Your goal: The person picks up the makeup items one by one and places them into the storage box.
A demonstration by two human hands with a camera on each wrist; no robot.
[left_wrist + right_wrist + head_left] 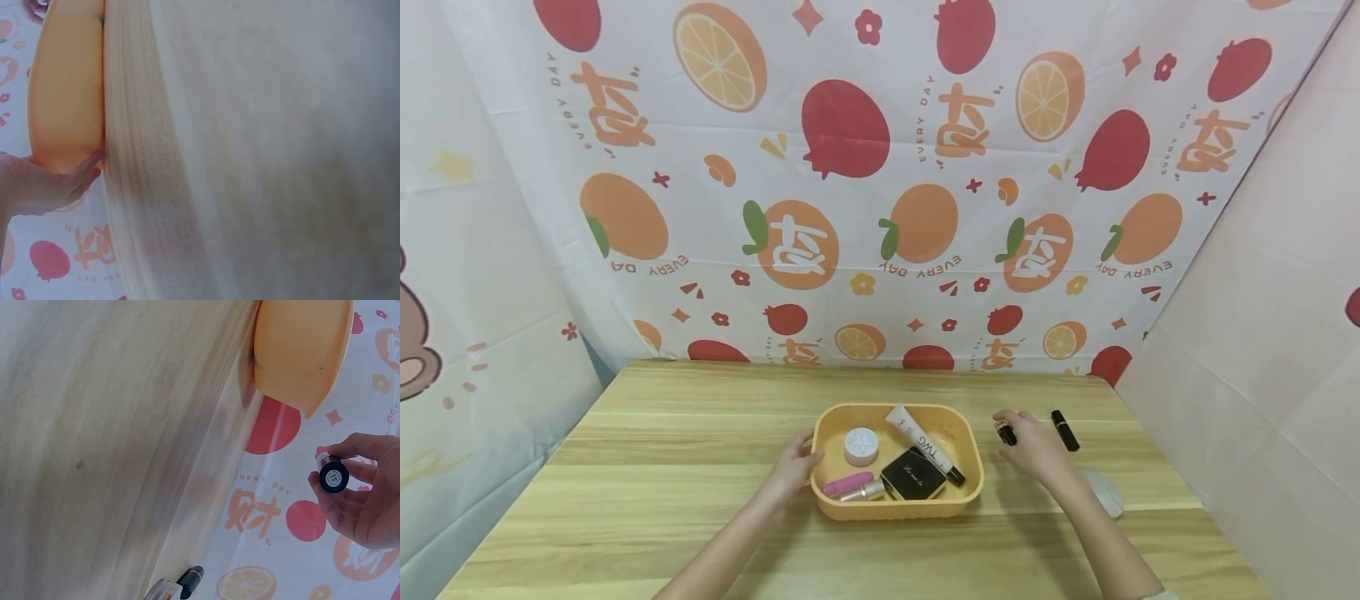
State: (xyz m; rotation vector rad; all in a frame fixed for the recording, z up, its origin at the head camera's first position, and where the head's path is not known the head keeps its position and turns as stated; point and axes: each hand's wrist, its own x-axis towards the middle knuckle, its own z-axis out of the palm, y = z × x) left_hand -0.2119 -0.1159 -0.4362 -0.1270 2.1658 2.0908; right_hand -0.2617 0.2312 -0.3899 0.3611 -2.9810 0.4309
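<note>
Fruit-print cloth backdrop (880, 183), pale striped wooden table (700, 467).

Head view: rounded yellow plastic tray (972, 467) at table centre. Inside it: round white jar (861, 446) at 10 o'clock, white squeeze tube with black cap (921, 442) slanting from 12 to 3 o'clock, square black compact (913, 477) at 6 o'clock, pink tube (847, 484) and metallic lipstick (865, 493) at 8 o'clock. Left hand (793, 468) rests with relaxed fingers against the tray's 9 o'clock rim. Right hand (1033, 446) at 3 o'clock of the tray, curled round a small black cylindrical lipstick (1004, 433). Second black lipstick tube (1064, 430) lies just beyond.

Left wrist view: fingers (84, 175) touch the tray's outer wall (65, 94).

Right wrist view: thumb and fingers (362, 447) pinch the lipstick (333, 476), base toward camera, off the table.
</note>
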